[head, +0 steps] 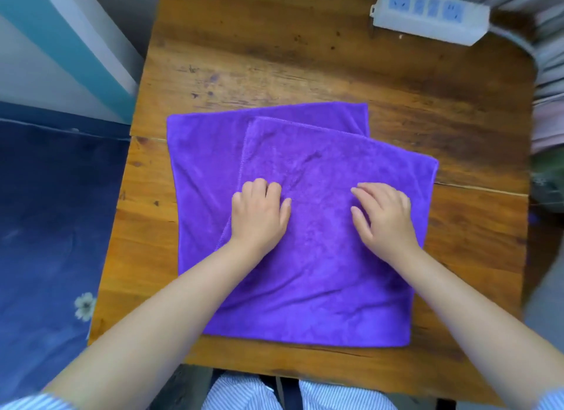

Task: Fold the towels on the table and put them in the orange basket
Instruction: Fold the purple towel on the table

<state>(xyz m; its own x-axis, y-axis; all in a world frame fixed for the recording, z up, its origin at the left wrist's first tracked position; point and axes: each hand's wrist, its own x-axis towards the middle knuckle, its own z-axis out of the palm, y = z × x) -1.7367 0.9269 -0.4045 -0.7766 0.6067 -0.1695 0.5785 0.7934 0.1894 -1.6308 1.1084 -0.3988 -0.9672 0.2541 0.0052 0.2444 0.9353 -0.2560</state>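
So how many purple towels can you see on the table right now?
2. The upper towel lies nearest the person, with the left hand and right hand on it. The lower towel sticks out beneath it, left and far. More could be hidden underneath.

power strip [428, 13] cut off, right edge blurred

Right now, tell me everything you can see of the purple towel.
The purple towel is plush, microfibre-looking cloth with a stitched hem. It lies flat on the wooden table, partly folded: an upper layer sits askew over the lower, leaving a strip uncovered at left and top. The left hand and right hand both rest on the upper layer.
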